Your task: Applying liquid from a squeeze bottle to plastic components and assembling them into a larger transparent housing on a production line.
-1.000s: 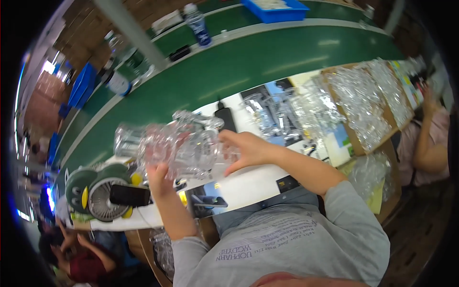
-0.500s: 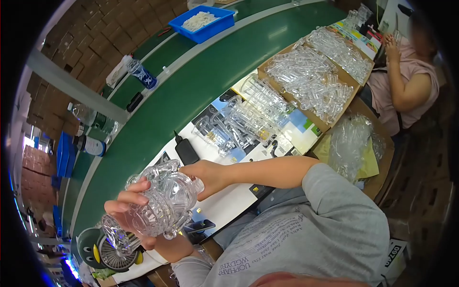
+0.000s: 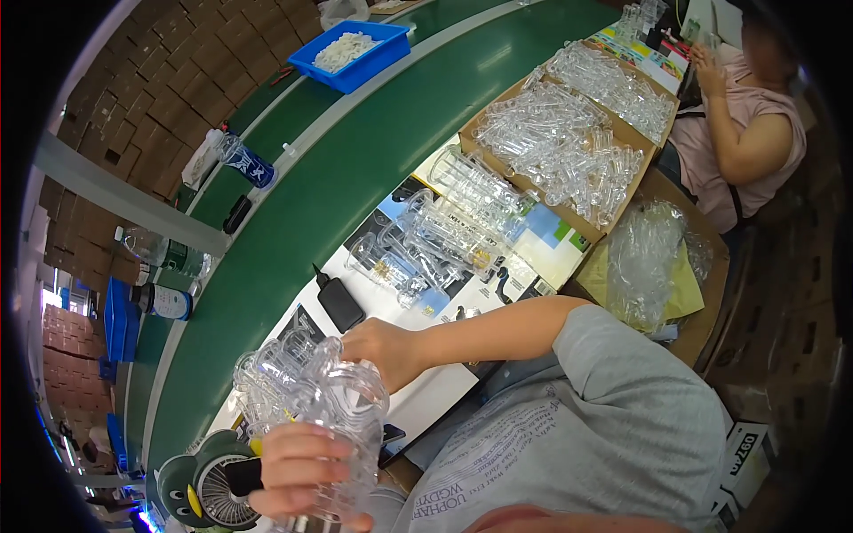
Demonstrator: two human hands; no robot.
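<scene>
Clear plastic tray stack (image 3: 311, 400) sits just above the penguin-shaped desk fan (image 3: 209, 489), held w/ both hands: left hand (image 3: 302, 471) clenched round its lower edge, right hand (image 3: 384, 351) gripping its upper right side. Black power bank (image 3: 340, 304) lies on white worktop (image 3: 426, 400) up-right of fan.

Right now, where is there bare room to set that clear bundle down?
The green belt lies bare between the blue tray and the white worktop. A small white patch shows under the right hand. Crowded: clear parts beside the cardboard box.
</scene>
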